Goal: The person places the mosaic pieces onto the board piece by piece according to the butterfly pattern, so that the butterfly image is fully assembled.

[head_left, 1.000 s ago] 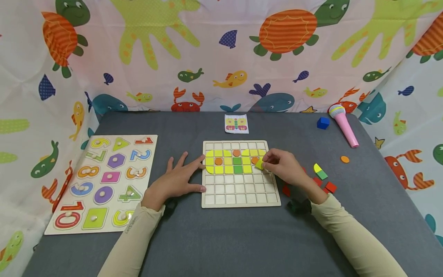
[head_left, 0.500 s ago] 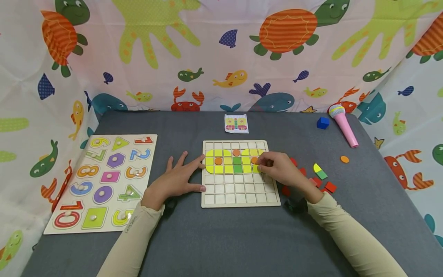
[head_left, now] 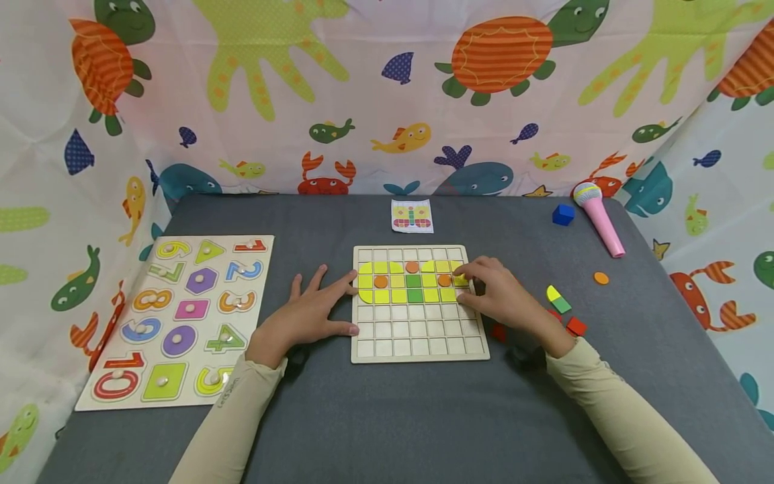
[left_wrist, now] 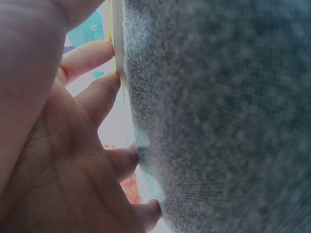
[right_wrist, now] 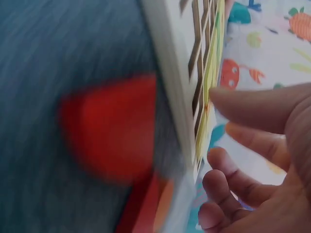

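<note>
A light wooden grid board (head_left: pixel 420 348) lies in front of me, its upper rows filled with yellow tiles (head_left: pixel 382 296), green tiles (head_left: pixel 415 295) and orange discs (head_left: pixel 381 281). My left hand (head_left: pixel 305 312) is spread flat at the left side, thumb and fingertips touching the board's edge. Over the board's right edge is my right hand (head_left: pixel 508 296), thumb and index finger apart around the rightmost yellow tiles, nothing visibly held. In the right wrist view, its thumb reaches the tiles and the other fingers are loosely bent. A blurred red tile (right_wrist: pixel 114 128) lies on the cloth beside the board.
Right of the board lie red tiles (head_left: pixel 576 326), a green tile (head_left: pixel 561 304), a yellow piece (head_left: pixel 553 293) and an orange disc (head_left: pixel 601 277). Behind are a pattern card (head_left: pixel 412 216), a blue cube (head_left: pixel 563 215) and a pink toy microphone (head_left: pixel 607 228). A number puzzle (head_left: pixel 181 316) lies left.
My right hand has set a yellow tile into the right side of the grid and let go of it, its thumb and index finger parting. The left hand stays in place.
</note>
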The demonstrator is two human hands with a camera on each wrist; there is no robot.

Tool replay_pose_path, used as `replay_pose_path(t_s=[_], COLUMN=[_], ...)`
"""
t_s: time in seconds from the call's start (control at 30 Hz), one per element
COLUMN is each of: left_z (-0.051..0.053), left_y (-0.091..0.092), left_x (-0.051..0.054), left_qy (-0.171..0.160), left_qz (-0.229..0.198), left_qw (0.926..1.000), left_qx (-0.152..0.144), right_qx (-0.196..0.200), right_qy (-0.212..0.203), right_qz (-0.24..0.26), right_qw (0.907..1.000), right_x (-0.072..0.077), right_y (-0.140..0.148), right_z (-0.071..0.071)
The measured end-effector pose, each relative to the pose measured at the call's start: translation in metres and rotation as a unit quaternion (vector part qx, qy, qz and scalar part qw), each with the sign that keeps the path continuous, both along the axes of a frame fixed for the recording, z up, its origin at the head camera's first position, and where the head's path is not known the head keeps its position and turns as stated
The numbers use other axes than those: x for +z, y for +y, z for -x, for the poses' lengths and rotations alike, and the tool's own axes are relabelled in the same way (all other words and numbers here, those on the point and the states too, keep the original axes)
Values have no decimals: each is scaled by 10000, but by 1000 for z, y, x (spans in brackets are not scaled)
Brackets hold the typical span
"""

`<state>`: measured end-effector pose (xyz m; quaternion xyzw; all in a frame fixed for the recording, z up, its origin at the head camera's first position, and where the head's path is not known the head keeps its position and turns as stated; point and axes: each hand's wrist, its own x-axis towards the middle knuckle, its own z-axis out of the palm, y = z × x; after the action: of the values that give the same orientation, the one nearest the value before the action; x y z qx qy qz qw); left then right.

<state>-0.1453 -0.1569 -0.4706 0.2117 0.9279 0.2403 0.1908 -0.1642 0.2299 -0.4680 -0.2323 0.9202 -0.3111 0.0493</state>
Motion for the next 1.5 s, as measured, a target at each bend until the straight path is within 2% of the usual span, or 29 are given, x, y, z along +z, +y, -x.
replay_pose_path(t_s=[0.4,0.7,0.97,1.23,1.5], left_z=[-1,-1,-2,0,-1], left_y=[-1,-1,-1,-2,-1], left_x=[0,-2,-1,-1,-1], left_qy=[-17,-19,25,51,35], left_qz=[-46,-90,-101,-108,-115], left_qw=[10000,10000,9999,9999,9999], left_qx=[5,14,24,-14,-14], right_qx=[-10,-370,-505,-617,-612], right_qy=[61,-250,-248,-299,-353], right_qz=[196,189,350,126,-134], right_qw=[9998,9988,9978,9976,9974], right_x=[-1,2,1,-2,-5], right_y=[58,93,123,147,157], right_z=[-1,-10,-17,-20,-16])
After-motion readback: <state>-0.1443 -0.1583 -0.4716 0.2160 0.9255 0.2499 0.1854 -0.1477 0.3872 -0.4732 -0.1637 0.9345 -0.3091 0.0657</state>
